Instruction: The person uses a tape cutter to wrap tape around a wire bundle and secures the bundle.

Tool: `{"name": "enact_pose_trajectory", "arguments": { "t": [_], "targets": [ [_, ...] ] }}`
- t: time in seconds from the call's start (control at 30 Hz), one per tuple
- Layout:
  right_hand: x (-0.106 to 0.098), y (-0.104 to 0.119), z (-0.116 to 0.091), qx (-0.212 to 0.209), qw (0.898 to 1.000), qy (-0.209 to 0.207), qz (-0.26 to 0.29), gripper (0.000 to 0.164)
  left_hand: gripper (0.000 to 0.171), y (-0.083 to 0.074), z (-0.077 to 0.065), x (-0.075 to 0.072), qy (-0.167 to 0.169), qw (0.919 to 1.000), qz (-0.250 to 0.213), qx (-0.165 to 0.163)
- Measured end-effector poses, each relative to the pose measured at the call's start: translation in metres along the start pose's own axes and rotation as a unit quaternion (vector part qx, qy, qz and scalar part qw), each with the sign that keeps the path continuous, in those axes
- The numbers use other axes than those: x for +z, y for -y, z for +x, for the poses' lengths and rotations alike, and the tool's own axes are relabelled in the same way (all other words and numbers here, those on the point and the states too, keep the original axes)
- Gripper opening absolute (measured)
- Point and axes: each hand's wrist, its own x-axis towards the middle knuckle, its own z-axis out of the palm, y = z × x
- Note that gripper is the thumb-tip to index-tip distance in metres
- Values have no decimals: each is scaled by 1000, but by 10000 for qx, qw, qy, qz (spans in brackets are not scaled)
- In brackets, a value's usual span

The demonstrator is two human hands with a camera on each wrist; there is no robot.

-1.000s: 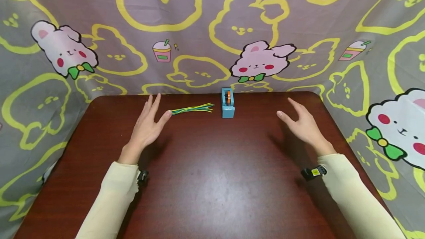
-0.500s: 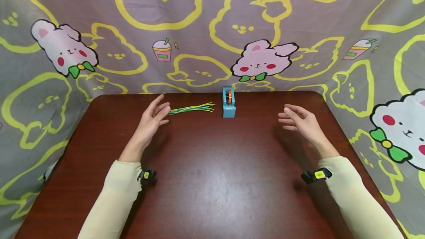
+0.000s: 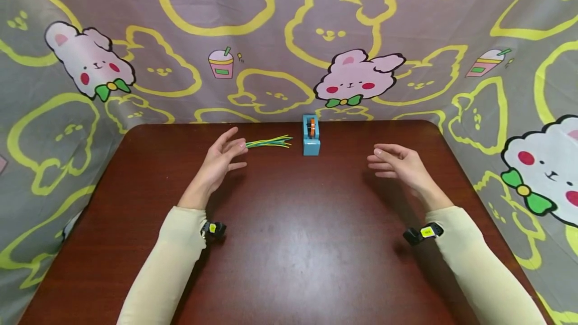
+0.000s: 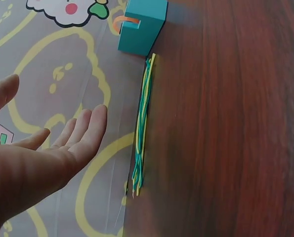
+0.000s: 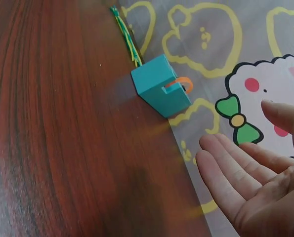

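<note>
A thin bundle of yellow and teal wires (image 3: 271, 142) lies near the back of the table; in the left wrist view the wires (image 4: 143, 123) lie lengthwise, apart from the hand. Just right of the bundle stands a blue tape dispenser (image 3: 311, 145) with an orange roll in its slot. My left hand (image 3: 219, 159) hovers over the table, its fingers spread and relaxed, covering the bundle's left end in the head view. Over the table's right side, my right hand (image 3: 399, 164) hangs with loose fingers and holds nothing; the dispenser (image 5: 159, 84) is the nearest thing to it.
The dark red-brown wooden table (image 3: 289, 245) has rounded back corners. A grey cloth (image 3: 266, 14) with yellow outlines and cartoon rabbits hangs behind the table and along both sides. Each wrist bears a black strap device.
The fingers of both hands have relaxed from a wider spread. My left hand has moved right towards the wires, and my right hand slightly left. Wires and dispenser stay in place.
</note>
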Motion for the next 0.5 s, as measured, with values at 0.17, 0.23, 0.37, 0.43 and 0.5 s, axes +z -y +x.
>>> {"name": "enact_pose_trajectory", "arguments": {
  "t": [0.17,0.23,0.37,0.43,0.5],
  "targets": [
    [7,3,5,52,10000,76,-10,48,64,1,6,9,21,10000,-36,-11],
    [10,4,7,76,9999,100,33,48,63,1,10,15,0,9999,-103,-9],
    [17,3,12,111,9998,135,36,49,62,2,20,28,-60,9996,-254,-44],
    [20,3,15,87,9998,188,54,49,61,2,25,36,-62,9993,-362,-52],
    [23,3,18,91,9996,223,113,48,61,2,30,43,-33,9989,-467,-33]
  ]
}}
